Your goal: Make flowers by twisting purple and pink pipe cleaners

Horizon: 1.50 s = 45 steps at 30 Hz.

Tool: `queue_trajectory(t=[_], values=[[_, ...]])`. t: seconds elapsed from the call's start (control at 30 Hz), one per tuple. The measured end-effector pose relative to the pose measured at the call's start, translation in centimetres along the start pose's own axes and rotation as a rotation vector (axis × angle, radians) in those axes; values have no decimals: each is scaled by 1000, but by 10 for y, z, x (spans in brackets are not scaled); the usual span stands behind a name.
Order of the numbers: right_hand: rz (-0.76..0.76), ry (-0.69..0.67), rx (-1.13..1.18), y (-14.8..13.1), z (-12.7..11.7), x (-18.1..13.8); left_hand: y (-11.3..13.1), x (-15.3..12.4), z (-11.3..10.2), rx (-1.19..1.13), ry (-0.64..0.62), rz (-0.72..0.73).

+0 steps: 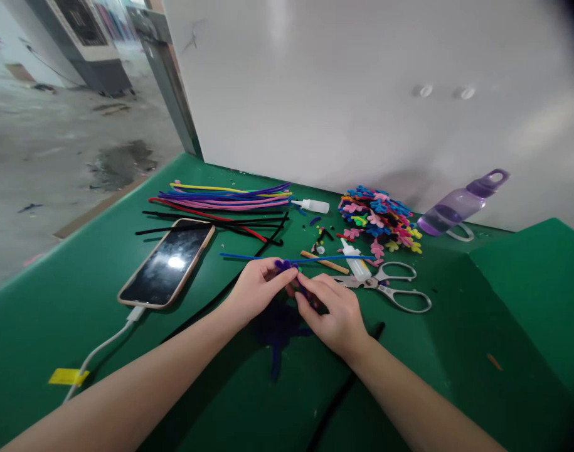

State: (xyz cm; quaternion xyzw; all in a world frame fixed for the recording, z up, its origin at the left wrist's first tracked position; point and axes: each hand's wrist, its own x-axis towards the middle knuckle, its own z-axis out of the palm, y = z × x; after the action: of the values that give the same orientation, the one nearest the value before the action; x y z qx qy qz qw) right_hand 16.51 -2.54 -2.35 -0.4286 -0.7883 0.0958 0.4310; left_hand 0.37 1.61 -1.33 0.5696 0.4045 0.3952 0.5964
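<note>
My left hand [255, 287] pinches a purple pipe cleaner [285, 266] bent into small loops. The fingers of my right hand [336, 309] are closed on the same piece, close beside the left fingertips. A bit of green shows between the hands. Behind my fingertips lies a straight blue pipe cleaner [242, 256]. Under my hands, on the green table, is a dark purple fuzzy shape [275, 351], partly hidden in shadow. To the right of my right hand are open scissors [383, 285] and a small white glue bottle [356, 260].
A phone [167, 263] on a white cable lies left. Several coloured pipe cleaners [225, 199] and a second glue bottle [313, 206] are at the back. A pile of pipe-cleaner flowers [378, 213] and a purple water bottle [460, 204] stand by the white panel [315, 94].
</note>
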Motion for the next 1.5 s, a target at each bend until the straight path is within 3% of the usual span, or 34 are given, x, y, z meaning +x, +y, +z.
queue_trajectory(t=[0.2,0.4,0.7,0.93,1.13,1.2,1.3,1.4,1.5], values=[[246,73,154,-2,-6,8,-2,-2,-1,-27,5,-10],[626,-101,498,5,-5,12,0,-2,0,-96,-17,-10],[720,-185,725,3,-5,13,-1,-1,1,-87,-71,7],[573,-185,457,1,-4,11,-2,-1,1,-22,-56,-44],[98,-118,-193,-5,-5,0,1,-3,2,110,-65,-65],[22,-88,-280,-5,-5,-2,1,-3,3,127,-70,-72],[226,-83,-54,-5,-5,2,1,-3,4,74,-68,-48],[613,-98,466,-3,-7,10,1,-2,2,-55,-88,26],[867,-156,1004,-1,-9,15,1,-1,0,-159,-134,112]])
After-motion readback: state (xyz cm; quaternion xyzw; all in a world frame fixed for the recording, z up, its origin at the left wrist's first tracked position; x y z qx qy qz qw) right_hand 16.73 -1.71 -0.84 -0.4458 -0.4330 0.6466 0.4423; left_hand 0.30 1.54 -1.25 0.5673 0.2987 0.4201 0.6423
